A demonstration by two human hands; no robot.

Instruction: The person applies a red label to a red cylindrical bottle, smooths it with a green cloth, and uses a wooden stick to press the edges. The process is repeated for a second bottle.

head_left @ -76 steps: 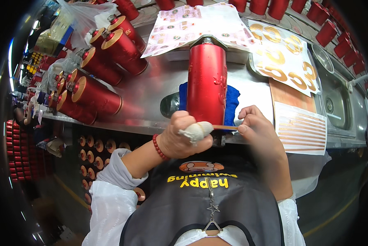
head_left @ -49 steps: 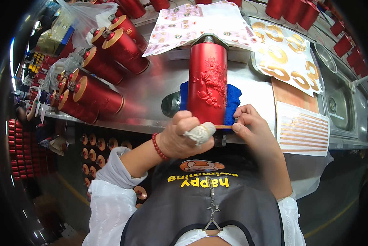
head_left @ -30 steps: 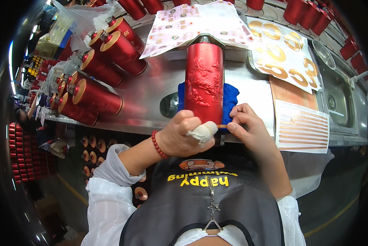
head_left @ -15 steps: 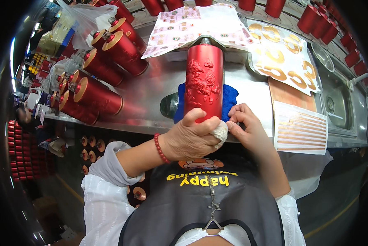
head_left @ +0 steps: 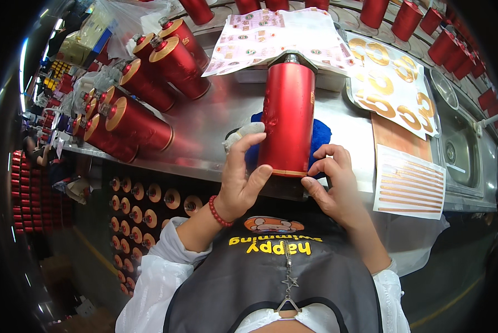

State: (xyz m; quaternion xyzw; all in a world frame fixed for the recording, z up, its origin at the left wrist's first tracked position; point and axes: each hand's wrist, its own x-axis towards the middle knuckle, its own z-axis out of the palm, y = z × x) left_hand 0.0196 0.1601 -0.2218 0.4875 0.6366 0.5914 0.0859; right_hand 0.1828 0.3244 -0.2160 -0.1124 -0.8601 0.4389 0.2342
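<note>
Bottle (head_left: 289, 116), red and embossed, lies on the bench with its neck pointing away from the person and its base at the near edge. To its left, the left hand (head_left: 239, 191) is spread, its thumb on the near end and a finger against the side, not wrapped round it. At its near right corner the right hand (head_left: 336, 188) has bent fingers, thumb toward the gold band (head_left: 289, 173); whether they pinch anything I cannot tell.

The step in hand seems to be work on that band around the base. The next move, I judge, calls for a steady bottle and light fingertip pressure along the band.

The metal bench (head_left: 227, 100) runs under and beyond the bottle. Left of it, well apart, are standing bottles (head_left: 179, 64). Past its neck is printed paper (head_left: 293, 28); right of it lie the sticker sheet (head_left: 393, 83) and, nearer the person, the strip sheet (head_left: 410, 183), with the sink (head_left: 462, 158) farther right. A dark holder (head_left: 290, 54) at the neck probably limits sliding it away. Blue cloth (head_left: 322, 139) under the bottle could bunch if it is turned. Left of it, a white finger cover (head_left: 235, 139) may dull that finger's touch.
</note>
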